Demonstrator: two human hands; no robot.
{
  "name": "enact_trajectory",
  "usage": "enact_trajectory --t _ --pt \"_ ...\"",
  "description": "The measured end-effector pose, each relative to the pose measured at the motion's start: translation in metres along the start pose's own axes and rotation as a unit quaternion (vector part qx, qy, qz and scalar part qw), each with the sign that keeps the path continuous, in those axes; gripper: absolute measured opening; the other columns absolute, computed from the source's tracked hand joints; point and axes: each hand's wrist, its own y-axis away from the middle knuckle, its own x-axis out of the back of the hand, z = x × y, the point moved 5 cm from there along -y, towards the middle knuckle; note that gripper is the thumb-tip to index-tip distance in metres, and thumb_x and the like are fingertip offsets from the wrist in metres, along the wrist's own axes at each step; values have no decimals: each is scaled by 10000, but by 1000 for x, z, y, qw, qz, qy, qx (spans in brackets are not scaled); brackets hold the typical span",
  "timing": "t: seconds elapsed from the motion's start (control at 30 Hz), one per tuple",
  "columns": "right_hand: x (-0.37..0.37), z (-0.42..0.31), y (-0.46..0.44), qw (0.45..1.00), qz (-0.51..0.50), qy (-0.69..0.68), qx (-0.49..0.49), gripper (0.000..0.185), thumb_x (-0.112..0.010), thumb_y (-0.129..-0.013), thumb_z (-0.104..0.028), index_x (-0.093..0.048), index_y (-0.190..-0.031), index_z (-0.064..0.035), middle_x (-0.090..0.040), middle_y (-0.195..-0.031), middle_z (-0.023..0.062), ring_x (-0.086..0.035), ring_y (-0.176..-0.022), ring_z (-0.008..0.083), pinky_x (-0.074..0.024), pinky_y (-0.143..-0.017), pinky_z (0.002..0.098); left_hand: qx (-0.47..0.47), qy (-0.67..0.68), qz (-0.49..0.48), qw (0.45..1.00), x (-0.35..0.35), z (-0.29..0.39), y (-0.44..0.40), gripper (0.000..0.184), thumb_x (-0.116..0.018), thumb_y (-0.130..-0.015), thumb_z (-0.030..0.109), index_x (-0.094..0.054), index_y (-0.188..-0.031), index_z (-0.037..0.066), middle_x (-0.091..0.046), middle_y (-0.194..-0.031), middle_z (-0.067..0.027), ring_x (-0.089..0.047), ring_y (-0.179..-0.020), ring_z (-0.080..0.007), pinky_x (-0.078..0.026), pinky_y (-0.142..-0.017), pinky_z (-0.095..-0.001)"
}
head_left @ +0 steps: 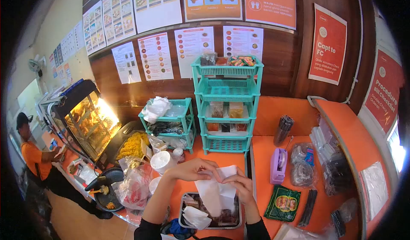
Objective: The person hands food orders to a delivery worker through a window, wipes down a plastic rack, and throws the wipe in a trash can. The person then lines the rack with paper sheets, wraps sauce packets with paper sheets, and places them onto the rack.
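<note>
A sheet of thin white paper (pixel 213 194) is held between my two hands at the bottom centre. My left hand (pixel 197 169) pinches its upper left part, fingers closed. Close beside it, my right hand (pixel 240 185) grips the upper right part, fingers closed too. Below the paper lies a metal tray (pixel 238 225) with dark packets inside and folded white papers (pixel 195 218) at its left. A white foam cup (pixel 162 161) stands just left of my left wrist.
A teal shelf rack (pixel 226 91) stands behind. To the left are plastic bags (pixel 134 186), a black mortar (pixel 112 175) and a lit food warmer (pixel 87 116); another person (pixel 36 154) stands far left. A purple tape dispenser (pixel 278 166) and green packet (pixel 282 203) lie right.
</note>
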Motion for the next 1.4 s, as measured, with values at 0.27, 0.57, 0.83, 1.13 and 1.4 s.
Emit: enact_trajectory --t 0.27,0.57,0.83,1.13,1.4 --pt "-13 28 8 985 -121 -82 -86 195 -702 -735 -23 -684 -929 -4 -655 -943 103 -581 -971 193 -445 -856 306 -22 86 104 991 49 11 -28 331 -620 -817 72 -612 -1144 22 -585 -1128 -72 -523 -1059 -169 -359 -952 -300" --pt "83 50 -31 984 67 -139 -87 67 -672 -727 -20 -664 -794 -13 -667 -844 80 -619 -806 160 -477 -756 283 -44 186 282 940 132 3 -23 463 -678 -720 1 -582 -1174 10 -560 -1177 -47 -523 -1094 -156 -403 -962 -290" --pt "132 -10 -211 903 197 381 5 84 -628 -750 -44 -544 -751 -40 -600 -703 95 -596 -641 263 -439 -625 347 -76 -110 469 873 192 -49 -66 567 -506 -642 -110 -547 -1190 31 -501 -1214 -105 -495 -1150 -256 -416 -956 -332" --pt "115 47 -324 851 117 502 98 316 -521 -681 70 -561 -986 -3 -574 -954 231 -559 -947 400 -457 -777 448 -15 -292 537 791 243 -87 -113 544 -502 -602 -47 -539 -1145 -35 -487 -1175 -225 -485 -1091 -398 -405 -938 -396" --pt "153 117 -401 777 6 630 4 379 -531 -698 -73 -609 -1062 -8 -545 -1140 258 -497 -1107 370 -385 -969 411 150 -344 496 783 290 -115 -161 453 -622 -627 86 -567 -1060 -37 -467 -1185 -256 -533 -1044 -403 -474 -865 -423"
